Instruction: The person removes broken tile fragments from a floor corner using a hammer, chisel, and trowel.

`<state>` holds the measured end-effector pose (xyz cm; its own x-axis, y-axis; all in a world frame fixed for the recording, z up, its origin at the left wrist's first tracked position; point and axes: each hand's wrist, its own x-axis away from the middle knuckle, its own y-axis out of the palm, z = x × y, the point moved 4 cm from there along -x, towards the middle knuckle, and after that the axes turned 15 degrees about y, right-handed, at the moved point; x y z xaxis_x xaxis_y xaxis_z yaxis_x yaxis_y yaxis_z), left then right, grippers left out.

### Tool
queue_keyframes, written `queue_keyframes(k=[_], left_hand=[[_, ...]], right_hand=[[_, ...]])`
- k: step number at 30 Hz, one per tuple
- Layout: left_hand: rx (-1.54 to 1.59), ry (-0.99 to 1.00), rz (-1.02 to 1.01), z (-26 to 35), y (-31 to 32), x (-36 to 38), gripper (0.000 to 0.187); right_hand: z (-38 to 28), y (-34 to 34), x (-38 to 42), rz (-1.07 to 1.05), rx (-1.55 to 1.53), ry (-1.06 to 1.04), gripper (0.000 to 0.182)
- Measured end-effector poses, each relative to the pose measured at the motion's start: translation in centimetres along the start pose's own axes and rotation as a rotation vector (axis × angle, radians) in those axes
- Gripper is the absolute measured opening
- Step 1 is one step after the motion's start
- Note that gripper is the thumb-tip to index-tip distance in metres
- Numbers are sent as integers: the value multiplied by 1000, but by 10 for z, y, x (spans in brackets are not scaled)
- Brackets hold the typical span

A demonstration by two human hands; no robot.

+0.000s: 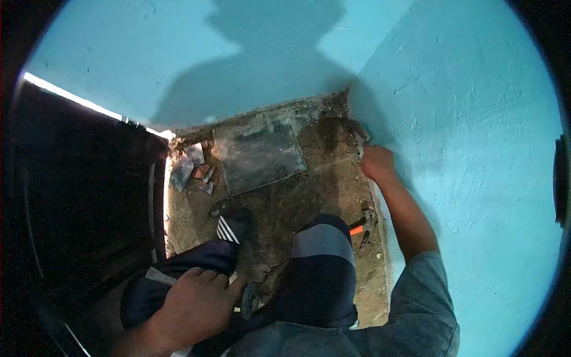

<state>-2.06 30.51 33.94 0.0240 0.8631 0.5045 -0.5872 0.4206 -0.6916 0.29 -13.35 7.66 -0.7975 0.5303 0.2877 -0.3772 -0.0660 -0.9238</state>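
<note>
My right hand (377, 162) is closed at the foot of the right wall, in the back corner. A pale edge shows at its fingers, and a dark curved blade (355, 127) seems to run from them over the dirt; its handle is hidden in the fist. My left hand (199, 302) lies over my left knee, fingers slightly bent, with no held thing visible. Left of the curved blade, a grey square slab (260, 156) lies on the bare earth floor (333, 178). A hammer (366, 227) with an orange handle part rests by my right knee.
Broken tile pieces (193, 166) are heaped left of the slab. Blue walls (464, 149) meet in the back corner, their lower edge rough and bare. A dark opening (83, 178) lies on the left. My striped shoe (229, 229) stands on the dirt.
</note>
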Motion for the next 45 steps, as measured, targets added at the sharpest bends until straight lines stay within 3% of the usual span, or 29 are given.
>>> queue_keyframes(k=[4, 7, 10, 14, 17, 20, 22, 24, 25, 32, 35, 39, 41, 43, 45], left_hand=[[73, -9, -18, 6, 0, -3, 53], [53, 63, 104, 10, -4, -1, 49], [-28, 114, 257, 16, -9, 8, 33], [7, 130, 270, 17, -2, 23, 37], [75, 102, 228, 18, 3, 32, 42], [68, 87, 199, 13, -1, 36, 46], [65, 57, 104, 14, -9, 33, 49], [54, 66, 74, 9, -9, 30, 53], [49, 69, 59, 7, -10, 28, 55], [57, -1, -86, -4, -18, 2, 60], [78, -13, -100, -5, -20, -7, 59], [124, -37, -150, -12, -16, -13, 58], [122, -36, -168, -14, -16, -17, 56], [99, -20, -99, -16, -16, -20, 54], [70, -25, -77, -18, -13, -23, 52]], right_hand=[[-35, -35, -5, -159, 209, -111, 20], [-40, -21, -4, -134, 179, -106, 24], [-38, -36, 12, -215, 283, -215, 27], [-14, -86, 27, -807, 172, 199, 29], [13, -29, 16, -513, 348, -249, 34], [28, -9, 61, -603, -868, 404, 43], [37, 49, 82, -674, -1447, 640, 47], [45, 100, 97, -774, -1684, 607, 47], [35, 95, 109, -769, -1808, 640, 40], [19, 143, 93, -789, -2081, 803, 37], [15, 143, 94, -815, -2175, 728, 39], [-9, 157, 94, -716, -2070, 748, 39], [-16, 206, 90, -670, -1989, 699, 39], [-15, 222, 83, -313, -1595, 534, 34], [-15, 222, 80, -308, -1658, 536, 32]])
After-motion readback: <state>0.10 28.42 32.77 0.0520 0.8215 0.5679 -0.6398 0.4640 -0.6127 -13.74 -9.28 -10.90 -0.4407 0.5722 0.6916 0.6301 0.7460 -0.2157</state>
